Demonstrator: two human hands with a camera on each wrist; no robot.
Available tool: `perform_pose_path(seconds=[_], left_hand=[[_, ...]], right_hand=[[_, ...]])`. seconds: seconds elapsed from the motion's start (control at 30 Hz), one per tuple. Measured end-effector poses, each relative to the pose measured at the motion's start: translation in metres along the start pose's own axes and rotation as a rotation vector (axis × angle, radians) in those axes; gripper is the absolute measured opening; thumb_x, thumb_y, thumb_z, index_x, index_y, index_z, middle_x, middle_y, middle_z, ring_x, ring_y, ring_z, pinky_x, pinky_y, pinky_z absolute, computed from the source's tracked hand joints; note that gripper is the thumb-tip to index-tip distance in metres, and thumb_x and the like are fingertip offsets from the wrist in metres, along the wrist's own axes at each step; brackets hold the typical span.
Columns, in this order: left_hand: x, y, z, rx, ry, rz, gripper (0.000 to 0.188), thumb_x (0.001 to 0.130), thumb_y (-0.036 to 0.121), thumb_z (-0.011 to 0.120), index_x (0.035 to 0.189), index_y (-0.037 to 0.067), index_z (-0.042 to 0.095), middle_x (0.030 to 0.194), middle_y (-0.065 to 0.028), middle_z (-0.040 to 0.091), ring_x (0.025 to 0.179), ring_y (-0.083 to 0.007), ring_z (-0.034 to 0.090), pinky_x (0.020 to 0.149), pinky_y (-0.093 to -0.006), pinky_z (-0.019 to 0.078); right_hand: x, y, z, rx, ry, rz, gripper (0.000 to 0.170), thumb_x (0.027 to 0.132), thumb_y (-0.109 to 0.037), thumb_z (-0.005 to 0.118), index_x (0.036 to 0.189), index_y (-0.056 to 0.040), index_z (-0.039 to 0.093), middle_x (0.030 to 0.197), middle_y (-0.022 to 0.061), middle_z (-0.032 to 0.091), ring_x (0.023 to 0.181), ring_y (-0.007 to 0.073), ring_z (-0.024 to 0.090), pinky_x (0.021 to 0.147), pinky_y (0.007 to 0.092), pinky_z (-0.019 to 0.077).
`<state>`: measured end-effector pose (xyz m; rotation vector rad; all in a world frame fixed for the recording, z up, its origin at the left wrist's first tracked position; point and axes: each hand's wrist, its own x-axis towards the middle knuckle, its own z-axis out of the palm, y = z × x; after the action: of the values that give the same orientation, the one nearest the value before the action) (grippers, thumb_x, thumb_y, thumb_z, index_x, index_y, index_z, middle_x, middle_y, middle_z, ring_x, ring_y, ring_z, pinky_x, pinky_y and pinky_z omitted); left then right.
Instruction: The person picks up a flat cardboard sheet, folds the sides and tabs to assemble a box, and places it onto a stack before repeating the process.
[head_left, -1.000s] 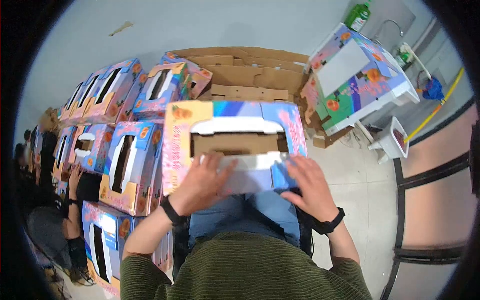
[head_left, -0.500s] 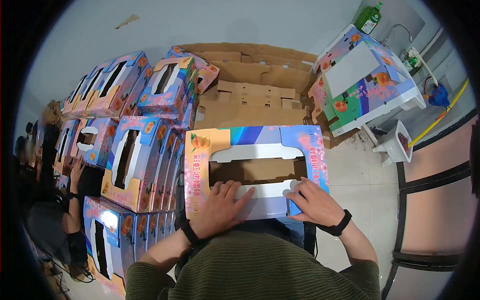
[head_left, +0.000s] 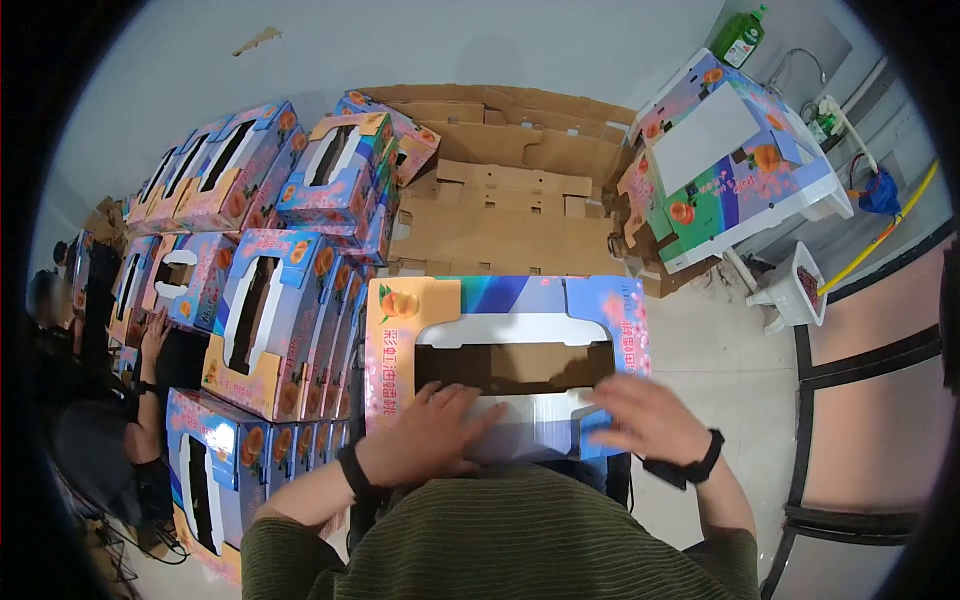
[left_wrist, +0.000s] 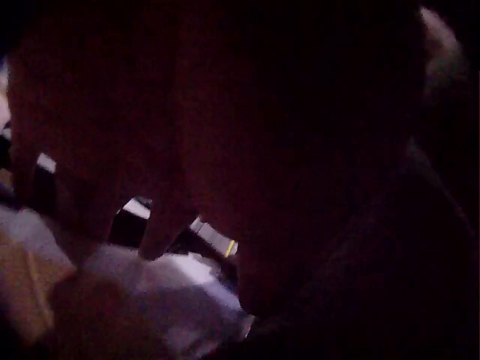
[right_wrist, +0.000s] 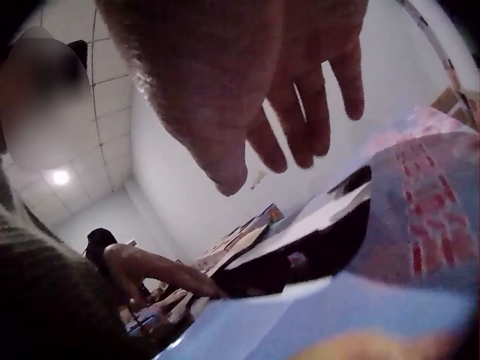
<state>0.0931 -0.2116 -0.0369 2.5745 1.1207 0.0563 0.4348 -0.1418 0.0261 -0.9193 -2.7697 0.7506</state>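
Note:
A printed cardboard fruit box (head_left: 512, 298), with peaches and pink blossoms on its top, is in front of my body in the head view. A long opening in its top, edged by white flaps, shows bare brown board inside. My left hand (head_left: 425, 432) rests on the near left part of the top, fingertips at the opening's near edge. Over the near right corner is my right hand (head_left: 652, 425), holding nothing. Its fingers (right_wrist: 307, 124) extend above the box top in the right wrist view. The left wrist view is very dark, mostly filled by the hand.
Similar boxes (head_left: 292, 345) are stacked in rows at the left, where another person's arm (head_left: 145, 400) reaches in. Brown cardboard (head_left: 500, 225) lies beyond my box. At the right are a box-covered stand (head_left: 735, 170), a green bottle (head_left: 738, 40) and a white bin (head_left: 795, 290).
The box has come lower in the head view, nearer my body. My right hand has lifted off its near right corner; my left hand has stayed on the near side.

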Motion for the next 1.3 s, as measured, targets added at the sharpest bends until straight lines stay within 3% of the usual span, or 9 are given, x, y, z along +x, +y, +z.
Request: perform_pose_path(seconds=[0.13, 0.33, 0.47, 0.6, 0.67, 0.8, 0.83, 1.0, 1.3], left_hand=[[0.021, -0.011, -0.047, -0.051, -0.024, 0.027, 0.075, 0.087, 0.046, 0.074, 0.148, 0.010, 0.049, 0.138, -0.0202, 0.056, 0.133, -0.0356, 0.052, 0.112, -0.0522, 0.0388], [0.094, -0.025, -0.046, 0.119, 0.176, -0.005, 0.078, 0.086, 0.046, 0.075, 0.152, 0.015, 0.046, 0.150, -0.0194, 0.047, 0.142, -0.0375, 0.042, 0.112, -0.0614, 0.0358], [0.124, -0.042, -0.006, 0.143, 0.312, -0.075, 0.077, 0.083, 0.044, 0.078, 0.151, 0.024, 0.049, 0.156, -0.0193, 0.040, 0.145, -0.0434, 0.035, 0.106, -0.0715, 0.0356], [0.125, -0.035, 0.006, 0.139, 0.339, -0.138, 0.078, 0.080, 0.042, 0.081, 0.151, 0.027, 0.049, 0.158, -0.0200, 0.036, 0.145, -0.0462, 0.035, 0.104, -0.0749, 0.0347], [0.123, -0.034, 0.001, 0.137, 0.308, -0.155, 0.078, 0.080, 0.042, 0.081, 0.151, 0.027, 0.050, 0.159, -0.0196, 0.036, 0.146, -0.0439, 0.034, 0.105, -0.0725, 0.0359], [0.115, -0.055, -0.015, 0.056, 0.284, -0.029, 0.072, 0.081, 0.039, 0.080, 0.146, 0.020, 0.054, 0.149, -0.0175, 0.049, 0.140, -0.0388, 0.044, 0.104, -0.0631, 0.0420], [0.109, -0.062, -0.023, 0.032, 0.292, -0.066, 0.070, 0.082, 0.038, 0.080, 0.143, 0.017, 0.056, 0.143, -0.0166, 0.053, 0.135, -0.0374, 0.048, 0.103, -0.0599, 0.0439], [0.070, -0.101, -0.047, 0.280, 0.359, -0.183, 0.055, 0.080, 0.033, 0.080, 0.123, 0.004, 0.063, 0.115, -0.0128, 0.064, 0.109, -0.0343, 0.063, 0.093, -0.0484, 0.0519], [0.062, -0.120, -0.061, 0.021, 0.388, -0.131, 0.041, 0.080, 0.030, 0.080, 0.103, 0.002, 0.060, 0.104, -0.0183, 0.061, 0.099, -0.0383, 0.064, 0.086, -0.0459, 0.0532]], right_hand=[[0.046, 0.040, -0.018, -0.256, 0.295, 0.012, 0.059, 0.089, -0.038, 0.075, 0.134, -0.0033, 0.060, 0.124, 0.0180, 0.062, 0.114, 0.0371, 0.061, 0.097, 0.0450, 0.0516], [0.097, 0.101, -0.010, -0.333, 0.086, 0.123, 0.081, 0.083, -0.055, 0.077, 0.140, -0.0041, 0.053, 0.127, 0.0216, 0.062, 0.121, 0.0398, 0.058, 0.101, 0.0459, 0.0496], [0.102, 0.097, -0.016, -0.384, 0.044, 0.146, 0.068, 0.085, -0.050, 0.077, 0.130, -0.0030, 0.056, 0.119, 0.0205, 0.064, 0.107, 0.0407, 0.064, 0.092, 0.0468, 0.0535], [0.091, 0.096, -0.025, -0.140, 0.225, 0.254, 0.058, 0.087, -0.039, 0.076, 0.126, -0.0020, 0.056, 0.112, 0.0196, 0.067, 0.101, 0.0377, 0.068, 0.088, 0.0458, 0.0550], [0.083, 0.099, -0.042, -0.033, 0.396, 0.258, 0.056, 0.085, -0.038, 0.077, 0.122, -0.0006, 0.057, 0.104, 0.0190, 0.069, 0.095, 0.0352, 0.070, 0.085, 0.0440, 0.0559], [0.070, 0.116, -0.028, -0.050, 0.207, 0.132, 0.085, 0.082, -0.041, 0.082, 0.147, 0.0001, 0.044, 0.136, 0.0258, 0.057, 0.125, 0.0401, 0.057, 0.109, 0.0465, 0.0451], [0.068, 0.123, -0.013, -0.113, 0.123, 0.129, 0.104, 0.079, -0.045, 0.083, 0.156, 0.0001, 0.031, 0.146, 0.0281, 0.045, 0.140, 0.0436, 0.041, 0.118, 0.0514, 0.0317], [0.072, 0.130, 0.003, -0.177, 0.043, 0.253, 0.110, 0.078, -0.055, 0.081, 0.157, -0.0004, 0.028, 0.150, 0.0311, 0.039, 0.142, 0.0494, 0.034, 0.119, 0.0528, 0.0323], [0.085, 0.118, -0.002, -0.238, -0.067, 0.361, 0.113, 0.075, -0.057, 0.083, 0.160, -0.0062, 0.028, 0.148, 0.0326, 0.040, 0.141, 0.0513, 0.035, 0.117, 0.0538, 0.0348]])
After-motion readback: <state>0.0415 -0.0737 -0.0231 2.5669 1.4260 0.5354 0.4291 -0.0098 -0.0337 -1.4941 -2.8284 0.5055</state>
